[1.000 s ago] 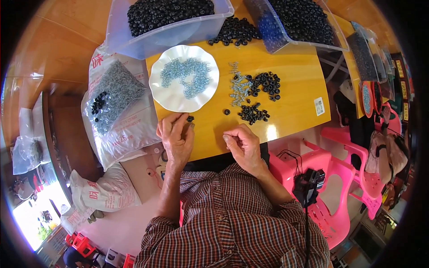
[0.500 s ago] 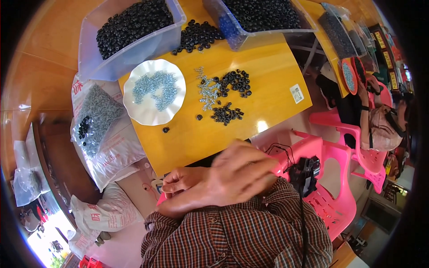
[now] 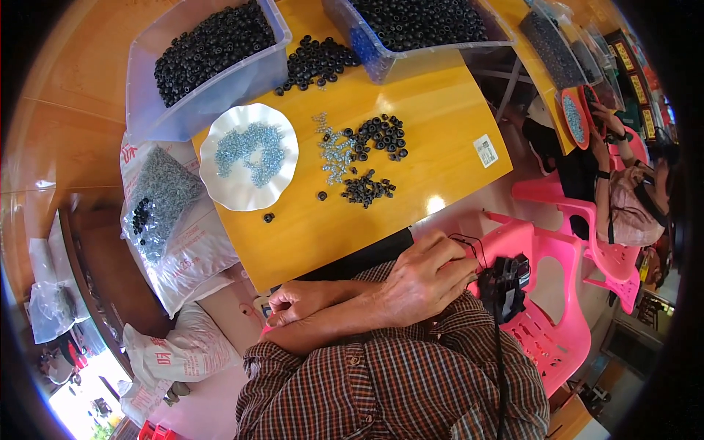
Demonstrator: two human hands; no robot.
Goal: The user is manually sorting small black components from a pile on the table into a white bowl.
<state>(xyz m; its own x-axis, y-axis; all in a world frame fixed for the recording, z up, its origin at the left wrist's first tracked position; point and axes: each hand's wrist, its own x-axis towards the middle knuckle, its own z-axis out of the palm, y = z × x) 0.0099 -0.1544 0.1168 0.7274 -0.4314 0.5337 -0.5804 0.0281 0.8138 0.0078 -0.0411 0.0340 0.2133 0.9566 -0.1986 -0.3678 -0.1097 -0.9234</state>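
My forearms are crossed in front of my checked shirt. My left hand [image 3: 429, 279] lies to the right, by my right sleeve, its fingers bent and closed with nothing seen in them. Out to the left, beside my left forearm, my right hand [image 3: 292, 301] is loosely curled, with nothing visible in it. Both hands are off the yellow table [image 3: 308, 253]. On it stands a white scalloped plate [image 3: 282, 180] of small clear-blue pieces. Beside it lie loose clear pieces [image 3: 337, 158], a pile of black rings [image 3: 385, 136] and smaller black pieces [image 3: 368, 189].
Two clear bins [image 3: 257, 81] [image 3: 411, 62] of black rings stand at the far side. A bag of grey pieces [image 3: 172, 183] rests on a white sack [image 3: 194, 257] at left. Pink chairs [image 3: 561, 323] and a black device [image 3: 506, 286] are at right, where another person [image 3: 631, 205] sits.
My left hand, blurred by motion before, has come to rest slightly lower and to the right by my right sleeve. My right hand stays nearly in place. The whole view has shifted a little.
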